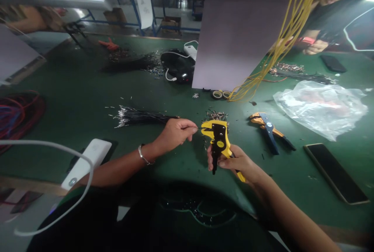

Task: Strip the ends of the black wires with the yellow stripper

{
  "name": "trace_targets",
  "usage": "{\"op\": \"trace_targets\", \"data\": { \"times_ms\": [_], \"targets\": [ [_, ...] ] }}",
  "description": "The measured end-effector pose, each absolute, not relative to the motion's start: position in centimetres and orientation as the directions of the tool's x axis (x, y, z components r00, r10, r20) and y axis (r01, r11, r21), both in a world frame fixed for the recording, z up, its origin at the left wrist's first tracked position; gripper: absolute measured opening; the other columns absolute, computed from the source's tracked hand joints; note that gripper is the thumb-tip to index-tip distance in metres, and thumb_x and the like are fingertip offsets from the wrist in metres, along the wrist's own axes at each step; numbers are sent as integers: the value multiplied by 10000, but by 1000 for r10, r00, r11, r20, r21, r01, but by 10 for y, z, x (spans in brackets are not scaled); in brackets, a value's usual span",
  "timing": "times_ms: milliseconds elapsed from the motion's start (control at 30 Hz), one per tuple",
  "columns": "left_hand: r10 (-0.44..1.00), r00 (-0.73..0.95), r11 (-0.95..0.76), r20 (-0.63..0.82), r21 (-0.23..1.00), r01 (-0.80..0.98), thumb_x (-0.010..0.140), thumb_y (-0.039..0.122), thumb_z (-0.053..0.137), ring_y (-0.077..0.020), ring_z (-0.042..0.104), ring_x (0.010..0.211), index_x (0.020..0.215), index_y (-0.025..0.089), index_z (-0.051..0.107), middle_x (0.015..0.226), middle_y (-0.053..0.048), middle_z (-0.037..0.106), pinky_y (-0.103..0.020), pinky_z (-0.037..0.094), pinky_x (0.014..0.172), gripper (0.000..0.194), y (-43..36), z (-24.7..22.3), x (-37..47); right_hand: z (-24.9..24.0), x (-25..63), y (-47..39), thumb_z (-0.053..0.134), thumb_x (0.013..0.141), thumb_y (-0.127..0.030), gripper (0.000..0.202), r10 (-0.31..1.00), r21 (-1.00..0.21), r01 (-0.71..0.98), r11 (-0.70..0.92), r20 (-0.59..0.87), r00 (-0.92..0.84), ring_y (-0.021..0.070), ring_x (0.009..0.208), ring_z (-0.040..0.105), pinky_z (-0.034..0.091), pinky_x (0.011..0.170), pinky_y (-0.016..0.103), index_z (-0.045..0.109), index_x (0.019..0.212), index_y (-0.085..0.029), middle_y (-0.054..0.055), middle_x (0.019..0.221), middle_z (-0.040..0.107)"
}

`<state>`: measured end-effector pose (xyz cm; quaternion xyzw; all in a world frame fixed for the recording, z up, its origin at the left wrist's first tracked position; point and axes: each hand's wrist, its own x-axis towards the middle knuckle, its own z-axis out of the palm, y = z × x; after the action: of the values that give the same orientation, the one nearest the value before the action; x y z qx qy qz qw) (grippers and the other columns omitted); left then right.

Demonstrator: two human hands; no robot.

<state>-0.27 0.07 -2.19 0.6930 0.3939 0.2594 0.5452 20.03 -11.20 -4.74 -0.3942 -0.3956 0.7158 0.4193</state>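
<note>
Left hand (177, 133): grip pinched on thin wire (199, 128) at yellow tool (221, 143); right hand (240, 161): grip wrapped round it. One wire underway; whether black bundle (143, 115) finished, cannot tell.

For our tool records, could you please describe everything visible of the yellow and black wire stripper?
The wire stripper has a yellow head, bolted black plate, round yellow badge and two handles, seemingly metal and plastic. The right hand holds its handles over the green tabletop, jaws facing left, a thin dark wire at them.
</note>
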Motion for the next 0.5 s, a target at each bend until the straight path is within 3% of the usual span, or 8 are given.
{"op": "trace_targets", "data": {
  "times_ms": [167, 500],
  "targets": [
    [796, 595, -41, -110, 972, 233, 802, 275, 606, -40, 410, 373, 800, 157, 698, 531, 12, 599, -182, 337, 375, 149, 1, -26, -4, -51, 196, -112, 714, 670, -235, 386, 900, -888, -310, -341, -213, -381, 210, 723, 628, 480, 710, 370, 599, 1024, -130, 70, 849, 660],
    [753, 655, -141, -65, 956, 257, 810, 209, 554, -40, 433, 389, 817, 143, 688, 562, 4, 631, -174, 373, 410, 150, 3, -18, -5, -61, 198, -113, 733, 674, -257, 378, 891, -874, -352, -336, -174, -418, 207, 704, 628, 502, 668, 358, 613, 1009, -130, 68, 823, 653]
  ]
}}
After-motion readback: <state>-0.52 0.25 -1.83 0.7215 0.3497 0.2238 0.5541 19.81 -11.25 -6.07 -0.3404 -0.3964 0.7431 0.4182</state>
